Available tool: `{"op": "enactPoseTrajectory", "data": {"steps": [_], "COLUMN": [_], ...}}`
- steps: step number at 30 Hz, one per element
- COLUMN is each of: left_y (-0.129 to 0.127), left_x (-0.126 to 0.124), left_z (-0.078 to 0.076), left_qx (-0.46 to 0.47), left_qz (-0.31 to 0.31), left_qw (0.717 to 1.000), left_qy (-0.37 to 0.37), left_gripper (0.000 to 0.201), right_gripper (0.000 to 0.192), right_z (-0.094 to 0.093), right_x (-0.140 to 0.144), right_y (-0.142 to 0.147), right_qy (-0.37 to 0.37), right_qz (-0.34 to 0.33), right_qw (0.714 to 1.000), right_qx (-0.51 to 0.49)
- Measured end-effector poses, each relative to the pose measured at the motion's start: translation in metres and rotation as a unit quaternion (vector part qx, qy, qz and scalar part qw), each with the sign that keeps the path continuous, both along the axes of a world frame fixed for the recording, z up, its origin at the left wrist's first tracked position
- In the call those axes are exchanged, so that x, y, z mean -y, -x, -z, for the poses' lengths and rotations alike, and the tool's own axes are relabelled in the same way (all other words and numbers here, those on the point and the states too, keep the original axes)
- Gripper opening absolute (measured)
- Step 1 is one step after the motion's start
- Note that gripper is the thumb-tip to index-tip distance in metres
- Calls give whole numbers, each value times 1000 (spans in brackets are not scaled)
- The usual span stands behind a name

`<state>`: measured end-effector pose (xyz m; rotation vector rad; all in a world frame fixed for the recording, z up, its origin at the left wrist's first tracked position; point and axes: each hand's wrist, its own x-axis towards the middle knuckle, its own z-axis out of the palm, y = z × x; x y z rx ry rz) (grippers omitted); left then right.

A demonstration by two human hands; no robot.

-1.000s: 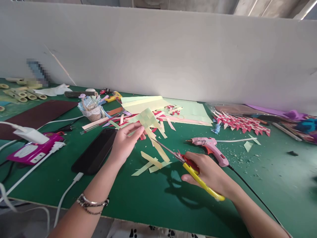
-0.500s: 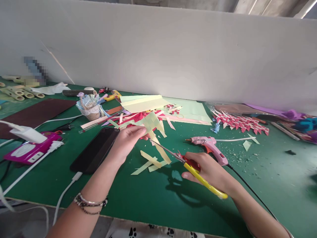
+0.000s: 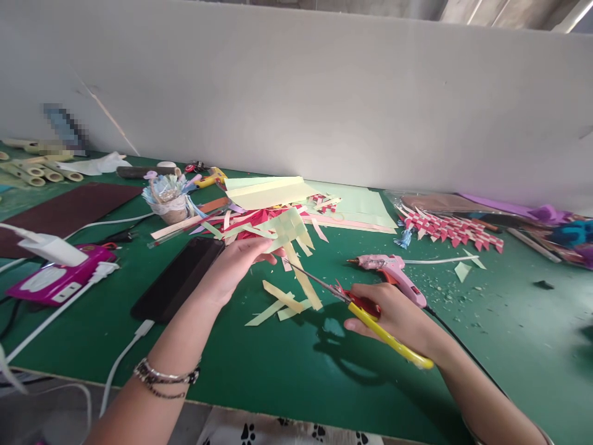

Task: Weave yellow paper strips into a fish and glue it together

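My left hand (image 3: 244, 258) pinches a woven piece of pale green and yellow paper strips (image 3: 291, 227) above the table. From it a long yellow strip (image 3: 303, 281) hangs down toward the right. My right hand (image 3: 393, 312) is closed around scissors (image 3: 386, 334) with yellow and red handles. Their blades point up and left, with the tips close to the hanging strip; whether they touch it I cannot tell. Below the woven piece, several cut paper strips (image 3: 269, 312) lie on the green table (image 3: 259, 377).
A pink glue gun (image 3: 393, 272) lies beyond my right hand, its cord running beneath that forearm. At left are a phone (image 3: 178, 281) and a purple power strip (image 3: 60, 275) with white cables. Paper sheets (image 3: 354, 204) and a red-white woven strip (image 3: 449, 230) lie farther back.
The woven paper has shifted slightly right and turned a little in my left hand. My right hand and the scissors have moved slightly right.
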<state>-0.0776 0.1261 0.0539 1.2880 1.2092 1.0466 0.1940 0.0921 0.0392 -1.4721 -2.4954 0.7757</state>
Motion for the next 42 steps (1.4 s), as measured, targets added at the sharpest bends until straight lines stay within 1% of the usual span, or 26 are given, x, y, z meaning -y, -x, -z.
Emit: {"op": "enactPoseTrajectory", "data": {"steps": [6, 13, 18, 20, 24, 29, 35, 42], "left_y": [1, 2, 3, 3, 2, 3, 5, 7], "left_x": [-1, -3, 0, 0, 1, 1, -1, -4], "left_z": [1, 5, 3, 3, 3, 1, 0, 6], "left_qx": [-21, -61, -134, -153, -173, -184, -198, -240], "left_qz": [-8, -39, -80, -88, -90, -110, -139, -161], "left_qw": [1000, 997, 987, 984, 980, 975, 966, 946], "left_qy": [-5, -9, -23, -34, -49, -55, -87, -150], "left_gripper": [25, 28, 30, 31, 32, 35, 34, 34], "right_gripper": [44, 48, 46, 46, 46, 46, 45, 48], "right_z": [-1, -5, -1, 0, -1, -3, -1, 0], "right_x": [0, -1, -2, -2, -1, 1, 1, 0], "right_y": [-1, -1, -3, -3, -2, 0, 2, 4], "right_qy": [-8, -5, -6, -8, -20, -32, -62, -84], "right_qz": [-3, 0, 2, 8, 21, 31, 40, 53], "right_qw": [1000, 1000, 1000, 1000, 1000, 999, 996, 993], "right_qx": [-13, -20, -17, -13, -5, 9, 43, 64]}}
